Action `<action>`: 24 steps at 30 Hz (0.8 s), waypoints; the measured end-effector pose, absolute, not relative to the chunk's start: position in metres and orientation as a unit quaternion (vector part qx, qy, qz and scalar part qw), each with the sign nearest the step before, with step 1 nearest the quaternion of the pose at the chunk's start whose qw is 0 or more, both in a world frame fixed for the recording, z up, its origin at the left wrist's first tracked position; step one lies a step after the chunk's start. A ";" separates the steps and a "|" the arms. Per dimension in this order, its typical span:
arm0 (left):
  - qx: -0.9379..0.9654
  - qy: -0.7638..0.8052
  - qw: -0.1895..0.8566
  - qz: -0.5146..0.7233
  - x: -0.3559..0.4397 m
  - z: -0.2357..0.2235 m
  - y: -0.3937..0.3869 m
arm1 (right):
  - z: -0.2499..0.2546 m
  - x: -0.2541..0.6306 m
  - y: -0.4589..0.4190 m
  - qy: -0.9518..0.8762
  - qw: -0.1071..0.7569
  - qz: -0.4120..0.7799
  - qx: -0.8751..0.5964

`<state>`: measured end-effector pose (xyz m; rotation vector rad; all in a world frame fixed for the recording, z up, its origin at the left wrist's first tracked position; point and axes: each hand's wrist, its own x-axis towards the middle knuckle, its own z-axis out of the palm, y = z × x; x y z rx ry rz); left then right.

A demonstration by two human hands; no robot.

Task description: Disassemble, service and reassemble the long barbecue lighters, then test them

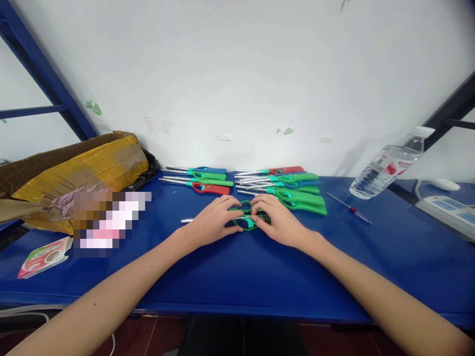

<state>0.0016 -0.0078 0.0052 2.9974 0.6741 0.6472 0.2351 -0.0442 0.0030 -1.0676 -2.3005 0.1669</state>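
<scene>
Landmark: the water bottle (388, 165), leaning, on the blue tabletop (237, 277). Well to its left, nearer the person: a green lighter (248, 222), lying crosswise under both hands, teal part showing; casing seems opened, though the fingers hide much.

Left hand (218, 217): fingers and thumb closed across the lighter's green loops. Right hand (276, 217): thumb and forefinger pinched on a thin silver strip (244, 216) over it.

Left of the bottle, toward the wall: a right-hand group of lighters (304, 201), then farther left a second group of lighters (215, 189). Just left of the bottle: a thin tool with a red handle (355, 211).

Handling, judged: light, stiff, smooth plastic, a little slippery; small inner parts probably easily dislodged. Best hold: steady the casing by its loop edges, pinch the strip lightly, spare the slim metal barrel.
</scene>
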 end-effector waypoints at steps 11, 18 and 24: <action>0.955 0.192 0.026 0.223 0.006 0.004 -0.011 | 0.000 0.235 -0.042 -0.863 0.280 0.074 -0.415; 0.955 0.186 0.049 0.226 0.007 0.005 -0.012 | 0.000 0.235 -0.042 -0.863 0.273 0.086 -0.416; 0.954 0.187 0.066 0.226 0.007 0.004 -0.011 | -0.001 0.235 -0.041 -0.864 0.273 0.087 -0.415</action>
